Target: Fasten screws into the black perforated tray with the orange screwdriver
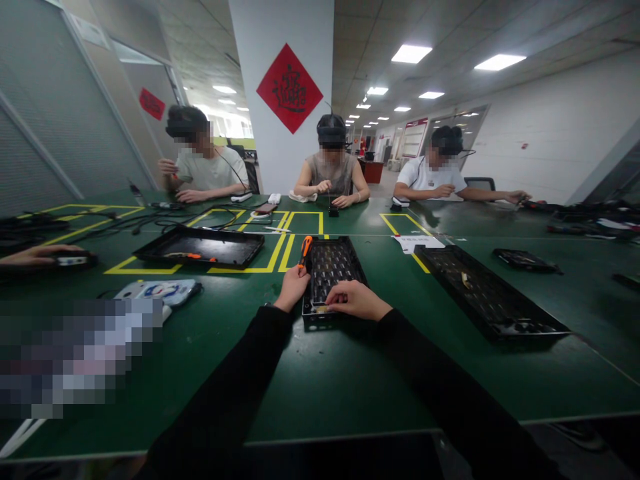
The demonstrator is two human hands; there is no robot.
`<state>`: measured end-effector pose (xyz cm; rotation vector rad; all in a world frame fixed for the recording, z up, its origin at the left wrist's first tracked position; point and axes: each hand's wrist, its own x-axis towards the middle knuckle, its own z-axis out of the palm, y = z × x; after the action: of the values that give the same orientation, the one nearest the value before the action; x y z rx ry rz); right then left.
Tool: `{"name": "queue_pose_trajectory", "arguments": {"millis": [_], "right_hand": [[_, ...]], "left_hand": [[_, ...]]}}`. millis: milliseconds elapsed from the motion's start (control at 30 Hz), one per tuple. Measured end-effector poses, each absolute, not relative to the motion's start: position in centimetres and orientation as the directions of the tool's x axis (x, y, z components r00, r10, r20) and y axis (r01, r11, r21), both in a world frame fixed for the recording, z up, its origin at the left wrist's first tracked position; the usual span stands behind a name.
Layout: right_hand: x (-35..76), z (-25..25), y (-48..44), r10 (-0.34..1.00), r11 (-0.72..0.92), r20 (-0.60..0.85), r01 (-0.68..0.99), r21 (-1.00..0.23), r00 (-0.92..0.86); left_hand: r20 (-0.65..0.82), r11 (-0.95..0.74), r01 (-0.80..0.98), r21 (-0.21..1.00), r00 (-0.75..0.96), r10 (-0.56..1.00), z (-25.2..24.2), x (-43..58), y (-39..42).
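Note:
A black gridded tray (330, 263) lies on the green table (320, 373) straight ahead of me. My left hand (293, 287) is closed round an orange-and-black screwdriver (305, 249), which stands upright at the tray's left edge. My right hand (356, 300) rests on the tray's near end with its fingers curled, pinching a small part that I cannot make out. Both my arms are in black sleeves.
A flat black tray (200, 247) sits at left inside yellow floor-tape lines, a long black tray (487, 293) at right. Three people sit across the table working. Another person's hand (43, 253) reaches in at far left. A white packet (160, 291) lies near left.

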<state>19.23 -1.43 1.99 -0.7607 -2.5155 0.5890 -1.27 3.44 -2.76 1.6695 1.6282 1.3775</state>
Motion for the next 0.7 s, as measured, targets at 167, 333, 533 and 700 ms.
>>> {"name": "queue_pose_trajectory", "arguments": {"millis": [167,333,533,700], "right_hand": [[19.23,1.90,-1.46,0.595,0.766,0.305,0.410,-0.495,-0.744],[19.23,1.78,-1.40,0.595,0.763,0.300,0.407,-0.502,-0.746],[19.28,2.06,-1.36,0.600,0.743,0.250,0.412,-0.528,-0.760],[19.24,1.84,-1.31,0.611,0.741,0.266,0.419,-0.525,-0.746]], "left_hand": [[0.350,-0.227,0.490,0.842,-0.177,0.920,-2.75,-1.29,3.43],[0.359,-0.231,0.500,0.834,-0.176,0.917,-3.15,-1.36,3.79],[0.342,-0.215,0.490,0.845,-0.184,0.922,-3.16,-1.39,3.85],[0.348,-0.222,0.494,0.841,-0.178,0.920,-3.08,-1.42,3.77]]}}
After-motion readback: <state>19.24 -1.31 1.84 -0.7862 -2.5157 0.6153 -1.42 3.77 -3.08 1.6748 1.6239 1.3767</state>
